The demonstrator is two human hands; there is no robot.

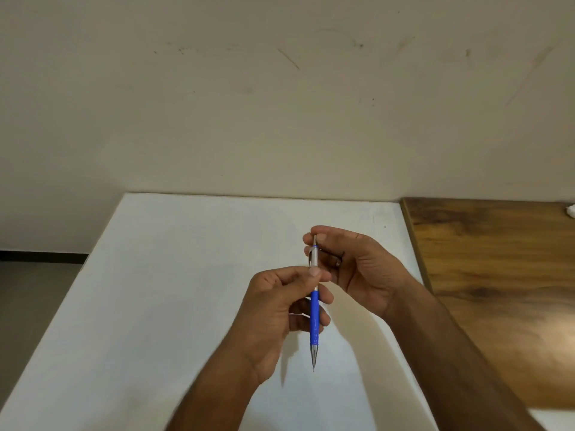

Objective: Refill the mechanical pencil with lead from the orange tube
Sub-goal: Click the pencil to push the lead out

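A mechanical pencil (314,318) with a blue grip and a silver upper barrel hangs nearly upright above the white table (155,290), its tip pointing down toward me. My left hand (277,315) pinches the silver barrel just above the blue grip. My right hand (357,269) holds the pencil's top end between thumb and fingertip; whether it grips the cap or a lead there is too small to tell. A ring shows on one right finger. No orange tube is in view.
The white table meets a cream wall (280,104) at the back. A brown wooden surface (497,290) adjoins the table on the right, with a small white object (571,210) at its far edge. Floor shows at the left.
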